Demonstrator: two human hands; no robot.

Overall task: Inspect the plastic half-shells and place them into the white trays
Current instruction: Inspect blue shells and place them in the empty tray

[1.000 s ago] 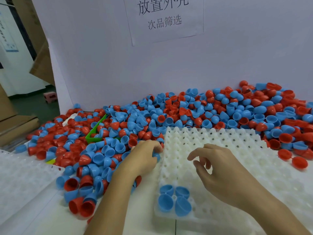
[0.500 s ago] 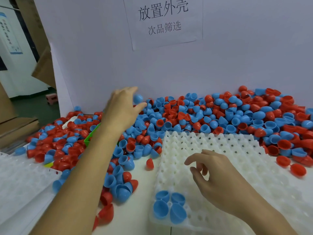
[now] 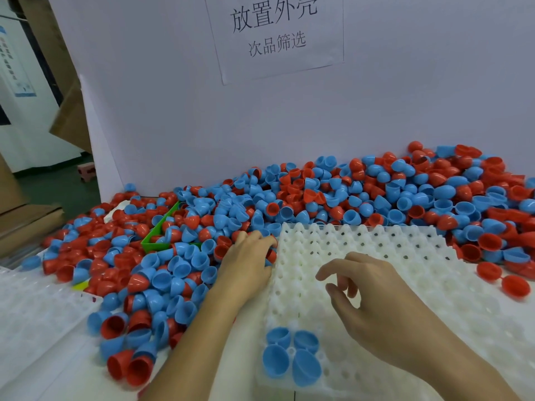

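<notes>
My left hand (image 3: 246, 264) sits palm-down in the pile of half-shells (image 3: 289, 204) just left of the white tray (image 3: 405, 256), fingers curled into the shells; can't tell if they grasp one. My right hand (image 3: 376, 308) hovers over the tray's middle, fingers loosely curled, holding nothing. Four blue shells (image 3: 291, 354) sit in the tray's near-left corner. Pile wraps the tray's left and far sides.

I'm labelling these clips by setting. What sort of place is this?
Probably a factory sorting or inspection bench. A big loose heap of red and blue half-shells lies against a white partition, a moulded white tray holds four blue shells, and a printed paper sign hangs above.
</notes>
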